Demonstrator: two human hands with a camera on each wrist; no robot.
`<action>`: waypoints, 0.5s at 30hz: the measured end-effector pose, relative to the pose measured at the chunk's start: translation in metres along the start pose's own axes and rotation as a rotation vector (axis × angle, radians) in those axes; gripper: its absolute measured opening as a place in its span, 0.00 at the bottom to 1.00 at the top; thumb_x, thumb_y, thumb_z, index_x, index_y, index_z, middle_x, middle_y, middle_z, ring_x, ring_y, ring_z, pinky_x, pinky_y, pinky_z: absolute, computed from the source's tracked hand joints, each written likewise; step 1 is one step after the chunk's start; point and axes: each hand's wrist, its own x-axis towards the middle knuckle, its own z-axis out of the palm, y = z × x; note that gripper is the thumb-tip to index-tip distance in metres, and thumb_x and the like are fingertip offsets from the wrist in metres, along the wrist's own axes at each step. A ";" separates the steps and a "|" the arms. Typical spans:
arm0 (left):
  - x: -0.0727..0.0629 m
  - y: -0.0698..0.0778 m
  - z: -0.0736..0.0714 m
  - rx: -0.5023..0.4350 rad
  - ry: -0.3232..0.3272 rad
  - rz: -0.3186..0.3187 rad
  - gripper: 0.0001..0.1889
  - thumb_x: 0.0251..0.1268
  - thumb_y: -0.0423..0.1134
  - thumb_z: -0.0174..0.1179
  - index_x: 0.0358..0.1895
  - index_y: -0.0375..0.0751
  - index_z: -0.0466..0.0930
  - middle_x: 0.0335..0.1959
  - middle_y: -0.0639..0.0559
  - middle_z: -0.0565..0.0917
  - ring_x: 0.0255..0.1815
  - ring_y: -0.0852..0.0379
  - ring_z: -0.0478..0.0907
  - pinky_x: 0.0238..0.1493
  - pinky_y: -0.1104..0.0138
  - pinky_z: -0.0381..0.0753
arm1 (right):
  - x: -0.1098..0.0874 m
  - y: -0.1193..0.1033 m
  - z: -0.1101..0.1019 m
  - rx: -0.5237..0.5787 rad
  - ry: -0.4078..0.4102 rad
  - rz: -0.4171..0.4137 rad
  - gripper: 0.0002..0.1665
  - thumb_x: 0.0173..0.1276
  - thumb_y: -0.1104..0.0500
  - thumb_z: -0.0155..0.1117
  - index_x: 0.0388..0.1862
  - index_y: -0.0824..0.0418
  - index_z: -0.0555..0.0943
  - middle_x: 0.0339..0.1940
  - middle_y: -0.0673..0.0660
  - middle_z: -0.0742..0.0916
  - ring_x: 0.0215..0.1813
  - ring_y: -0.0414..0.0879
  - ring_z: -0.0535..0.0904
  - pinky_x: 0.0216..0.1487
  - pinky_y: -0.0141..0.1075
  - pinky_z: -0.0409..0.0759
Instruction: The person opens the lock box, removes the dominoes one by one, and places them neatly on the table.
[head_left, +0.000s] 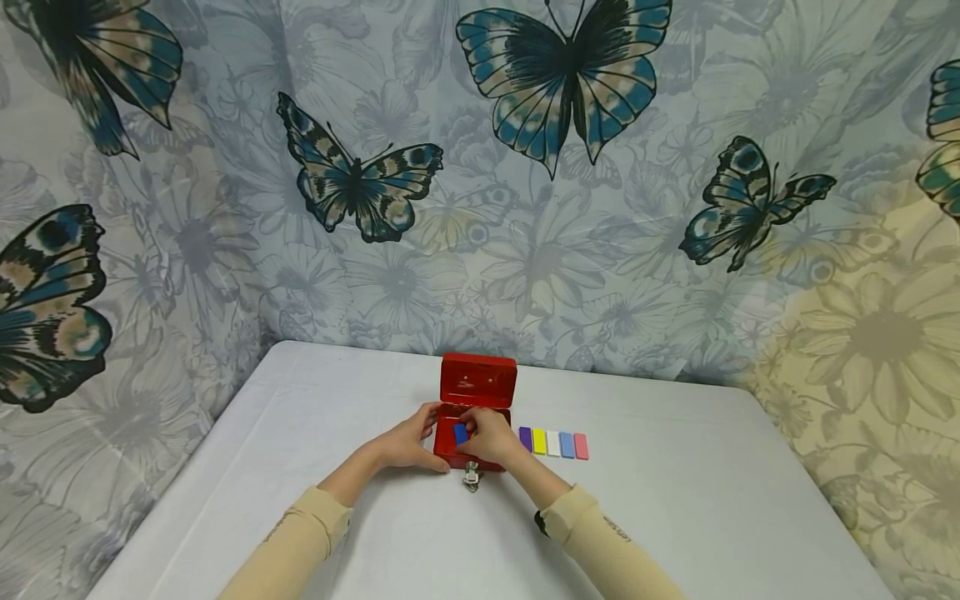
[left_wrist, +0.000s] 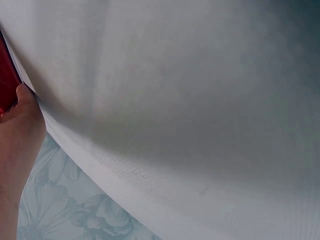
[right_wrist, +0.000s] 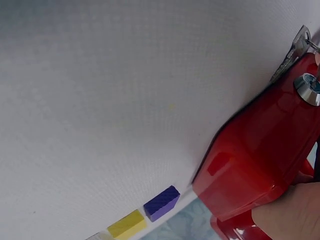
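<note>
A small red metal cash box [head_left: 444,450] stands on the table with its lid [head_left: 477,379] raised at the back. My left hand [head_left: 405,439] holds the box's left side, thumb at the front corner and fingers toward the back. Over the box's inside, my right hand [head_left: 491,435] pinches a dark blue block [head_left: 461,433] between thumb and fingers. The right hand hides much of the interior. Keys [head_left: 471,477] hang from the lock [right_wrist: 307,89] on the front wall.
Right of the box lies a row of flat blocks: purple [head_left: 526,439], yellow [head_left: 539,442], white [head_left: 553,444], light blue [head_left: 567,446] and pink [head_left: 581,447]. A white cloth covers the table [head_left: 675,483]. Behind it hangs a butterfly-print curtain [head_left: 540,275].
</note>
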 end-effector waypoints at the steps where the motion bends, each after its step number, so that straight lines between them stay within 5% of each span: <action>1: 0.000 0.000 0.000 0.001 -0.001 0.001 0.52 0.49 0.35 0.76 0.73 0.34 0.48 0.73 0.37 0.58 0.74 0.41 0.55 0.73 0.53 0.57 | 0.000 0.000 0.001 -0.006 0.004 -0.001 0.27 0.51 0.60 0.79 0.49 0.67 0.81 0.34 0.54 0.81 0.37 0.46 0.75 0.43 0.38 0.82; 15: 0.000 -0.001 0.000 -0.007 -0.001 -0.006 0.53 0.48 0.35 0.76 0.74 0.34 0.48 0.73 0.36 0.58 0.74 0.40 0.56 0.73 0.53 0.58 | 0.001 -0.001 0.003 -0.034 0.020 -0.009 0.25 0.51 0.60 0.80 0.46 0.67 0.81 0.35 0.55 0.83 0.38 0.47 0.77 0.44 0.40 0.83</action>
